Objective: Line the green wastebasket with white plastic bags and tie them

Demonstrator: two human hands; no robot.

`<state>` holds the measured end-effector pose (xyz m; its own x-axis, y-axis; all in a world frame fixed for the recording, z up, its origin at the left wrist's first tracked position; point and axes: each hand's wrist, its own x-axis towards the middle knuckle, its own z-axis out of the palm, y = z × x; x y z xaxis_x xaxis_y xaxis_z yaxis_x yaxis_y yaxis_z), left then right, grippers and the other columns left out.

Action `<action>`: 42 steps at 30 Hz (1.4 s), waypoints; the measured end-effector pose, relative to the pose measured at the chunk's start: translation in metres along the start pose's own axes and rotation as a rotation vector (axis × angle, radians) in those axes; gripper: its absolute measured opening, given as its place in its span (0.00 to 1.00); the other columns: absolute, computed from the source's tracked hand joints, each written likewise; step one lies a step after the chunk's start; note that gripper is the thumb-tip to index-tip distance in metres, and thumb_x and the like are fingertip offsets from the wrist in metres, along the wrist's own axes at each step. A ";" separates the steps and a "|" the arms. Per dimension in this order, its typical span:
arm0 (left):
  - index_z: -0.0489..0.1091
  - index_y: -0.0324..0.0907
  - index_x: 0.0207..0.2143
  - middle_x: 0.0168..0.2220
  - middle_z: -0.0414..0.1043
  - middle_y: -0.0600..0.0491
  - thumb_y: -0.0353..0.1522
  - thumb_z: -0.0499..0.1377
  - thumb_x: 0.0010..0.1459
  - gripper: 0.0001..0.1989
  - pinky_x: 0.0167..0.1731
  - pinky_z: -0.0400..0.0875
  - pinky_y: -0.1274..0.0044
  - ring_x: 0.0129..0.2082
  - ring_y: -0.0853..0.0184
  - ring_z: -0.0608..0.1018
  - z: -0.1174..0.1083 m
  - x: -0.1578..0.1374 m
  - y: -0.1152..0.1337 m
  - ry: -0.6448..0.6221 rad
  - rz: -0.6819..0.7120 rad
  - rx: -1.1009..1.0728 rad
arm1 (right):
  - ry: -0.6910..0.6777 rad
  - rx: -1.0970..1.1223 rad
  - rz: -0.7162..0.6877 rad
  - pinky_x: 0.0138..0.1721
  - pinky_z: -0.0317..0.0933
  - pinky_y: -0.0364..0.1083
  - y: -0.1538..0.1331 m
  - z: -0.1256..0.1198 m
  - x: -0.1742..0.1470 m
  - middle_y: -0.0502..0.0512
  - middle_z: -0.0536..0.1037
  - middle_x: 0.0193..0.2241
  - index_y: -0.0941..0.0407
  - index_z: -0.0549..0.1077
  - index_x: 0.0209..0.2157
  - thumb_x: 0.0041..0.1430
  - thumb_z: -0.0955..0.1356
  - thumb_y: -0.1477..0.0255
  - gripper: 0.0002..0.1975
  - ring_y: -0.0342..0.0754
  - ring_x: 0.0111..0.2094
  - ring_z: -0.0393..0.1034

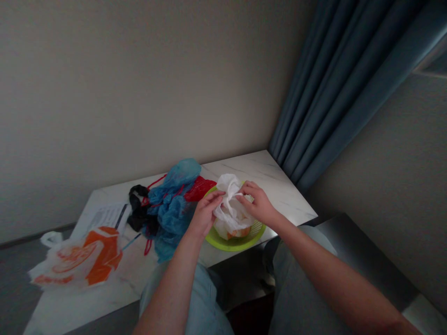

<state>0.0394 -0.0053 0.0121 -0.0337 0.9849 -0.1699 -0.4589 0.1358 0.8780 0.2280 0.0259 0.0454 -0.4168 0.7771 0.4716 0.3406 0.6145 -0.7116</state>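
As a white bag sits in a green basket, my left hand and right hand pinch its top.

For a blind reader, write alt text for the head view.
A person's left hand and right hand hold a white plastic bag in a round green plastic basket on a white marbled table; crumpled blue plastic bags lie to the left.
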 end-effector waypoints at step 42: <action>0.71 0.46 0.42 0.36 0.75 0.53 0.35 0.63 0.57 0.09 0.39 0.68 0.76 0.36 0.65 0.77 0.027 -0.020 -0.009 0.163 0.416 0.419 | -0.188 0.087 -0.011 0.43 0.64 0.46 -0.008 0.005 -0.004 0.54 0.73 0.35 0.55 0.74 0.36 0.62 0.60 0.80 0.12 0.47 0.39 0.68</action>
<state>0.0680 -0.0228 0.0194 -0.2860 0.9396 0.1881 0.0094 -0.1935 0.9810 0.2231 0.0176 0.0465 -0.5728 0.7264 0.3798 0.2643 0.6023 -0.7533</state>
